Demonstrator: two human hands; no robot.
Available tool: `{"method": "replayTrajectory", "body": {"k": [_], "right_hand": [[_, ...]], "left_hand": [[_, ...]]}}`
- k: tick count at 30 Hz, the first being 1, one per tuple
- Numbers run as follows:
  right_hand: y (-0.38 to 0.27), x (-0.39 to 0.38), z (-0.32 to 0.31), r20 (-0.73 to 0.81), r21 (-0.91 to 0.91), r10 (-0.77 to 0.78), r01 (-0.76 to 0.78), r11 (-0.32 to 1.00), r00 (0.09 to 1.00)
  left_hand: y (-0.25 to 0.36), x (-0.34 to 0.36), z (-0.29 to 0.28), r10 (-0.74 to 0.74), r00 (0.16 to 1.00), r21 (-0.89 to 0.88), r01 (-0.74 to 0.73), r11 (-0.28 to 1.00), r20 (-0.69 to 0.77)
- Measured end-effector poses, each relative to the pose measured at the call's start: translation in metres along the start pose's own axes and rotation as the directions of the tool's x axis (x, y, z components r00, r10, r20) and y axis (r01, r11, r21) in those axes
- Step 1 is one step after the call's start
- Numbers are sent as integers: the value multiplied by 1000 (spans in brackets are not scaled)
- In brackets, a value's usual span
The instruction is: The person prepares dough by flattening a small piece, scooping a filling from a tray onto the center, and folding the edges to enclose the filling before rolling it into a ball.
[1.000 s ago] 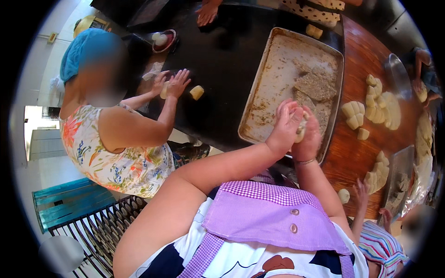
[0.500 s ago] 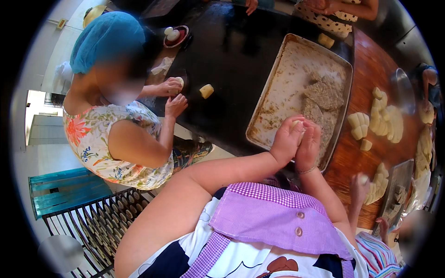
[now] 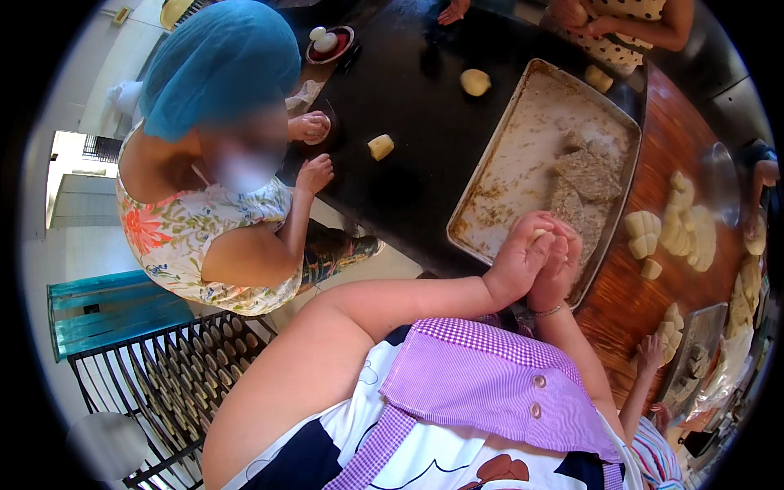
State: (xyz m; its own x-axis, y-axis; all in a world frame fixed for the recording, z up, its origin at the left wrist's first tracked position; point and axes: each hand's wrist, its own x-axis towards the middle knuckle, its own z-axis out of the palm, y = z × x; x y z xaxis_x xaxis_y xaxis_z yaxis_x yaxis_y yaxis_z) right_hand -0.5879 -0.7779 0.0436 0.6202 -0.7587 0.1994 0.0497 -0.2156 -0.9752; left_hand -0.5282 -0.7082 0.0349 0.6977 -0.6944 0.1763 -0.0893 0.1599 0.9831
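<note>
My left hand (image 3: 518, 255) and my right hand (image 3: 559, 263) are cupped together above the near edge of a metal tray (image 3: 467, 219). A small piece of pale dough (image 3: 537, 235) shows between the fingers, and most of it is hidden by them. In the tray, a greyish-brown crumbly filling (image 3: 590, 173) is heaped toward the right side, with a whiter powdery patch at its far end. Crumbs are smeared over the rest of the tray's bottom.
A co-worker in a blue hair cover (image 3: 220, 69) works at the left of the black tabletop (image 3: 408, 90). On it lie a dough block (image 3: 380, 147) and a round dough piece (image 3: 475, 82). Cut dough (image 3: 643, 233) sits on the brown wooden surface, where another person's hand (image 3: 651, 353) reaches in.
The view has shifted, and my fingers have closed further over the dough. A round dough piece now lies on the black top near the far person. The right-hand co-worker's hand has lowered to the cut dough.
</note>
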Motion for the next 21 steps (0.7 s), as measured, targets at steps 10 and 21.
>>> {"method": "replayTrajectory", "body": {"k": [10, 21], "right_hand": [[-17, 9, 19, 33, 50, 124, -126, 991, 992], [-34, 24, 25, 131, 188, 282, -303, 934, 950]], "left_hand": [[21, 12, -29, 165, 985, 109, -158, 981, -55], [41, 16, -43, -364, 931, -473, 319, 821, -4]]}}
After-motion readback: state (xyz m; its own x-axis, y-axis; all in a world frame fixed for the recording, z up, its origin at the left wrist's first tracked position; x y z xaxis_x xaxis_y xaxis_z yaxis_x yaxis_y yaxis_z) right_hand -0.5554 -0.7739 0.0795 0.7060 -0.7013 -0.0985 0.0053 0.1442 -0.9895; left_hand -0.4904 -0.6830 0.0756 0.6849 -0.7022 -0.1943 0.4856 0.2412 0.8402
